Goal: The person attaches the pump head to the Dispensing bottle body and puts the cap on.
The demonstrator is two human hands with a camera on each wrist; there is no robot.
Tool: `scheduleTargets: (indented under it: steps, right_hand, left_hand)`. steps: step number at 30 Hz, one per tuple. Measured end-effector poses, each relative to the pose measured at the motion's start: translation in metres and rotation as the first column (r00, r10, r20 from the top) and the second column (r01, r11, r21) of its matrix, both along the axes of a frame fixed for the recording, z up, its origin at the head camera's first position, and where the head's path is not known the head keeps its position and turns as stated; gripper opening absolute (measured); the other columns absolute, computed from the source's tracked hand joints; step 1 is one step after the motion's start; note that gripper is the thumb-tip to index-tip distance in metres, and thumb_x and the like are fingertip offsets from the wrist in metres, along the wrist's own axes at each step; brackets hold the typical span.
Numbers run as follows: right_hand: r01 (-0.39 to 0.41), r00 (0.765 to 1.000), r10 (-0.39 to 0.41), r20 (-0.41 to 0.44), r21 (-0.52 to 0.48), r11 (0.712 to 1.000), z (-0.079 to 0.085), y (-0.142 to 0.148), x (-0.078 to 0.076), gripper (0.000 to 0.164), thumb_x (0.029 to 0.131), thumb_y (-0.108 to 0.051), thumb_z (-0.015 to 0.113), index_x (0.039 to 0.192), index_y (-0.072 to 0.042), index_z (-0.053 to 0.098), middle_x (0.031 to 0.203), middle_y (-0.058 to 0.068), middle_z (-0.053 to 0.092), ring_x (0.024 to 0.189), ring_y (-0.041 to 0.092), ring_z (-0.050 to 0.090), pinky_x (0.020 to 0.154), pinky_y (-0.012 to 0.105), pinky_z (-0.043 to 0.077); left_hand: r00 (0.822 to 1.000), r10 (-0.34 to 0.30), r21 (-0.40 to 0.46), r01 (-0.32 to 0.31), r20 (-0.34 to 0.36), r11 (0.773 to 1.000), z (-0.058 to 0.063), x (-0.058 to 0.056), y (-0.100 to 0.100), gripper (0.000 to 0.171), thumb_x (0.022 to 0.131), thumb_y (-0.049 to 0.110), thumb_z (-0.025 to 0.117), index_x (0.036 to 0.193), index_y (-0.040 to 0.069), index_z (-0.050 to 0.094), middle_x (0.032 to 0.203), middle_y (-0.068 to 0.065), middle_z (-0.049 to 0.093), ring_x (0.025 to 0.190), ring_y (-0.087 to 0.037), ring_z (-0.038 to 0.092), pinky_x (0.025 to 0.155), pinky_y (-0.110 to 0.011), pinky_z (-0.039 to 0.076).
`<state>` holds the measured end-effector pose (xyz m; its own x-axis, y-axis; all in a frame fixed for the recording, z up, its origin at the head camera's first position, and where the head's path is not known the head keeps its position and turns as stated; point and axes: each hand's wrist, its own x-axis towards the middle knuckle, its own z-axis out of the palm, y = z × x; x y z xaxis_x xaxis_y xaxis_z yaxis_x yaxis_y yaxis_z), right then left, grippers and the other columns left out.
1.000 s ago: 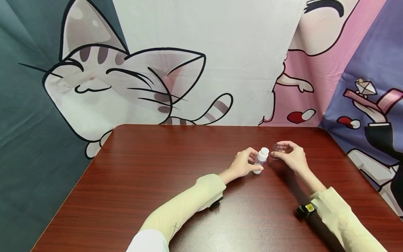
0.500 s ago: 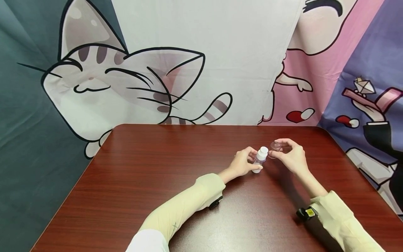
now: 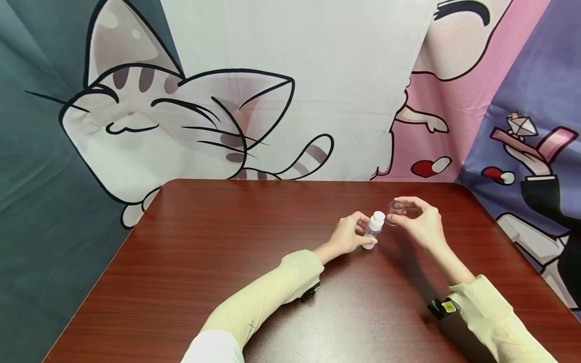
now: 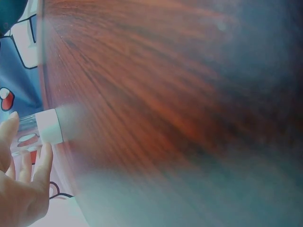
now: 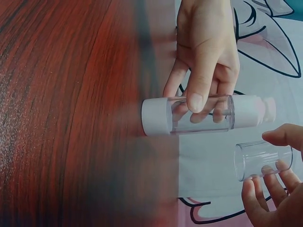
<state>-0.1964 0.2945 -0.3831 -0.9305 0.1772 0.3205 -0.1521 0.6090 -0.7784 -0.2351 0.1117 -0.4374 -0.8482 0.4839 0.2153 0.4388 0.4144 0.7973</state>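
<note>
My left hand (image 3: 346, 236) grips a small pump bottle (image 3: 375, 222) by its clear body, thumb on the near side. The bottle stands on the table with a slight lean; its white base (image 5: 157, 117) and white pump top (image 5: 248, 111) show in the right wrist view. In my right hand (image 3: 425, 226) a clear cylindrical cap (image 5: 251, 163) is pinched between thumb and fingers. This cap is beside the pump top, on its right and apart from it. The left wrist view catches the bottle's white base (image 4: 49, 126) at the left edge, with my fingers around the body.
The dark red wooden table (image 3: 227, 242) has rounded far corners. Right behind it hangs a cloth backdrop (image 3: 345, 80) printed with cartoon figures. A black wrist device (image 3: 441, 308) sits at my right sleeve.
The right hand has lifted the clear cap a little, and it stays to the right of the bottle. The left hand and bottle have hardly moved.
</note>
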Motion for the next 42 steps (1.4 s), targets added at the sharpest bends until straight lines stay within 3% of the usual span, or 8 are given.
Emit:
scheduleTargets:
  steps: [9, 25, 36, 42]
  right_hand:
    - [0.007, 1.000, -0.007, -0.013, -0.002, 1.000, 0.005, -0.002, 0.001, 0.042, 0.077, -0.020, 0.081, 0.115, -0.009, 0.067, 0.083, -0.028, 0.063, 0.073, -0.011, 0.061, 0.061, 0.009, 0.048]
    - [-0.005, 0.998, 0.000, -0.059, -0.091, 0.996, 0.015, -0.008, 0.004, 0.042, 0.077, -0.007, 0.079, 0.116, -0.004, 0.065, 0.081, -0.028, 0.063, 0.071, -0.007, 0.062, 0.062, 0.009, 0.050]
    - [-0.063, 0.995, 0.049, -0.091, -0.162, 0.985, 0.021, -0.015, 0.004, 0.042, 0.077, 0.001, 0.075, 0.117, 0.004, 0.062, 0.084, -0.027, 0.065, 0.072, -0.006, 0.063, 0.064, 0.009, 0.051]
    - [-0.064, 0.995, 0.049, -0.090, -0.170, 0.983, 0.036, -0.028, 0.014, 0.041, 0.077, 0.000, 0.075, 0.116, 0.006, 0.061, 0.082, -0.025, 0.065, 0.071, -0.007, 0.063, 0.063, 0.009, 0.051]
  left_hand:
    - [1.000, -0.002, -0.012, 0.002, -0.010, 1.000, 0.002, 0.001, -0.001, 0.046, 0.074, 0.016, 0.083, 0.112, 0.004, 0.059, 0.103, -0.009, 0.071, 0.088, -0.015, 0.070, 0.080, -0.018, 0.053]
    - [1.000, 0.004, 0.000, -0.004, 0.003, 1.000, 0.002, 0.003, -0.001, 0.046, 0.074, 0.015, 0.083, 0.112, 0.004, 0.060, 0.103, -0.010, 0.072, 0.091, -0.018, 0.071, 0.081, -0.018, 0.053]
    - [1.000, 0.004, -0.004, -0.004, 0.014, 1.000, 0.003, 0.002, -0.002, 0.045, 0.075, 0.015, 0.083, 0.112, 0.005, 0.060, 0.104, -0.010, 0.072, 0.091, -0.017, 0.071, 0.081, -0.019, 0.054]
    - [1.000, 0.003, -0.003, -0.003, 0.001, 1.000, 0.001, 0.001, -0.001, 0.045, 0.074, 0.016, 0.083, 0.111, 0.005, 0.060, 0.102, -0.009, 0.072, 0.090, -0.017, 0.071, 0.080, -0.018, 0.053]
